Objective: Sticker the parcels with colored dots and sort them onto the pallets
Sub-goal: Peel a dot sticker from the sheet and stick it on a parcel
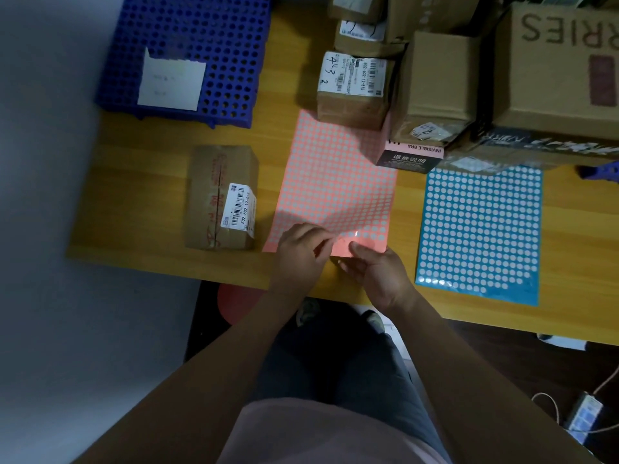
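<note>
Two sticker sheets: pink sheet (335,182) in the middle, blue sheet (479,229) right. One parcel (221,195) apart at left, one pallet (187,55) far left. Pinching the pink sheet's near edge with left hand (301,252) and right hand (378,272) — fingers closed narrow.

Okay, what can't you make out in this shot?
Head view only.
Blurred: the writing on the white card on the blue pallet.
Hidden by its own fingers: whether the left hand pinches a dot off the pink sticker sheet.
Cut off by the frame edge: the print on the big box, top right.

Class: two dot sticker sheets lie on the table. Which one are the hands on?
The pink sheet: left hand and right hand both pinch its near edge. The blue sheet lies untouched to its right.
</note>
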